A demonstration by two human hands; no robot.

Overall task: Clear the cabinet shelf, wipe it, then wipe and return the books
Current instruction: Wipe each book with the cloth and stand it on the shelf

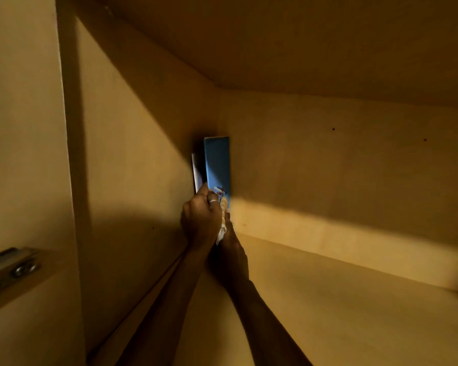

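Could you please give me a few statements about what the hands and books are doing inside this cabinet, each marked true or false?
1. A blue book stands upright in the back left corner of the shelf. True.
2. Both hands are at the blue book. True: the left hand and right hand meet at its lower edge.
3. The shelf is packed with books all the way to the right. False: only the corner holds books; the rest is bare.
4. The left hand wears a ring. True.
5. The blue book lies flat on the shelf. False: it stands upright.
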